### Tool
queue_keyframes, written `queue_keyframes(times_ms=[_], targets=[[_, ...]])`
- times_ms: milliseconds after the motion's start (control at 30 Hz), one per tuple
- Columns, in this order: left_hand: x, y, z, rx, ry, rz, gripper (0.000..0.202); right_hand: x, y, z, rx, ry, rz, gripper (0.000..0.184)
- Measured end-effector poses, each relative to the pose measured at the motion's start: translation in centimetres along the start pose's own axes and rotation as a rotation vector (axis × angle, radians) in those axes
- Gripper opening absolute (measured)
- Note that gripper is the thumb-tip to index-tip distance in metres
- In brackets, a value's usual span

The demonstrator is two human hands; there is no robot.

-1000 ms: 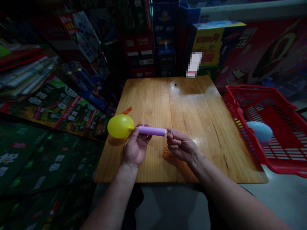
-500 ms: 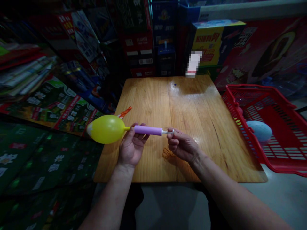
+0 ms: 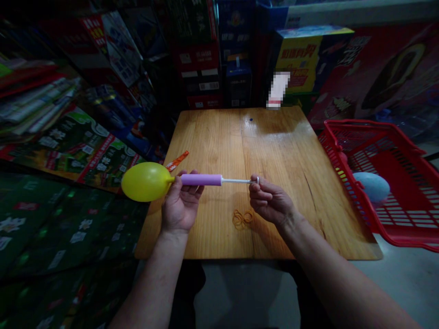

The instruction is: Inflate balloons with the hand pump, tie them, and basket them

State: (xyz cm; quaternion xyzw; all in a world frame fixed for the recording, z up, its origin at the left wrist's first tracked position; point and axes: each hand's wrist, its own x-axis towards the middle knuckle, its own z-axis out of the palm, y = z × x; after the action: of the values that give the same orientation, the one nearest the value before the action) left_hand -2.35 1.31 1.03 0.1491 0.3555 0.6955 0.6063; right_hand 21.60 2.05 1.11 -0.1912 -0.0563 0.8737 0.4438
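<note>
My left hand (image 3: 180, 203) is wrapped round the barrel of a small purple hand pump (image 3: 200, 179), held level over the left part of the wooden table (image 3: 274, 151). A yellow balloon (image 3: 146, 181), partly blown up, sits on the pump's nozzle and sticks out past the table's left edge. My right hand (image 3: 270, 201) pinches the ring at the end of the pump's thin white rod (image 3: 238, 181), which is drawn out of the barrel. Several tan rubber bands (image 3: 243, 218) lie on the table between my hands.
A red plastic basket (image 3: 394, 183) stands at the table's right with a pale blue balloon (image 3: 372, 186) in it. An orange deflated balloon (image 3: 177, 160) lies by the left edge. Stacks of boxes and printed packages surround the table at the back and left.
My right hand has pulled the rod out to the right, and the barrel shifted slightly left. The yellow balloon grew longer between the first frame and the second.
</note>
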Motion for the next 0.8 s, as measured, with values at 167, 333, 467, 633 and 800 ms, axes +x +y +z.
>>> queue_keyframes(times_ms=[167, 333, 467, 633, 800], targets=[[-1.0, -2.1, 0.4, 0.024, -0.065, -0.108, 0.024, 0.9, 2.3, -0.6, 0.022, -0.025, 0.064, 0.016], [-0.7, -2.3, 0.6, 0.025, -0.047, -0.08, 0.022, 1.3, 2.7, -0.6, 0.049, -0.026, 0.08, 0.016], [-0.1, -0.8, 0.3, 0.017, -0.016, -0.063, 0.019, 0.7, 0.9, -0.3, 0.025, -0.048, 0.089, 0.012], [-0.3, -0.4, 0.1, 0.032, -0.048, -0.036, 0.023, 0.3, 0.3, -0.4, 0.015, -0.051, 0.021, 0.011], [-1.1, -2.0, 0.5, 0.016, -0.09, -0.121, 0.021, 0.8, 2.4, -0.7, 0.01, -0.037, 0.063, 0.021]])
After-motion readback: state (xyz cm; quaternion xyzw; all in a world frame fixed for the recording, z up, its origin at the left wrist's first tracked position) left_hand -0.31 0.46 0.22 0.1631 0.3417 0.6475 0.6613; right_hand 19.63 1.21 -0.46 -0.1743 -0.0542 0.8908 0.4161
